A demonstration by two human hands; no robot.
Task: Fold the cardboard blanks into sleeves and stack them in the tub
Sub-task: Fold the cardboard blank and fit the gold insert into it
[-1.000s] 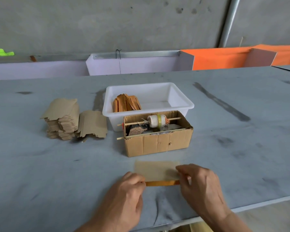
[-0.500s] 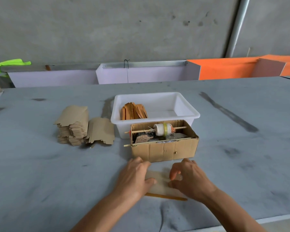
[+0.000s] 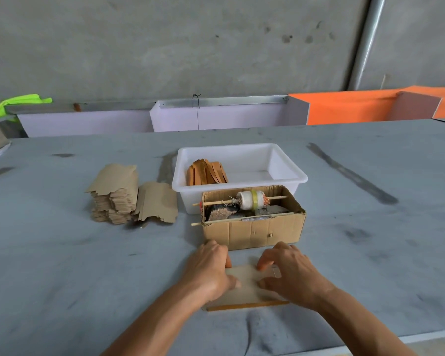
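A tan cardboard blank (image 3: 246,286) lies flat on the grey table just in front of me, its orange near edge showing. My left hand (image 3: 211,271) holds its left side, thumb on top. My right hand (image 3: 290,271) holds its right side, fingers curled over the far edge and thumb on the face. A stack of unfolded blanks (image 3: 116,195) stands at the left, with loose ones (image 3: 157,201) leaning beside it. The white tub (image 3: 288,168) behind holds several folded orange-brown sleeves (image 3: 207,172) in its left end.
An open cardboard box (image 3: 252,231) with a thread spool (image 3: 249,200) on a stick stands between the tub and my hands. White and orange panels (image 3: 344,106) line the table's far edge. The table's near edge (image 3: 421,337) runs at the lower right.
Both hands slid from the blank's near orange edge up onto its far part, close to the cardboard box. The view has tilted upward a little.
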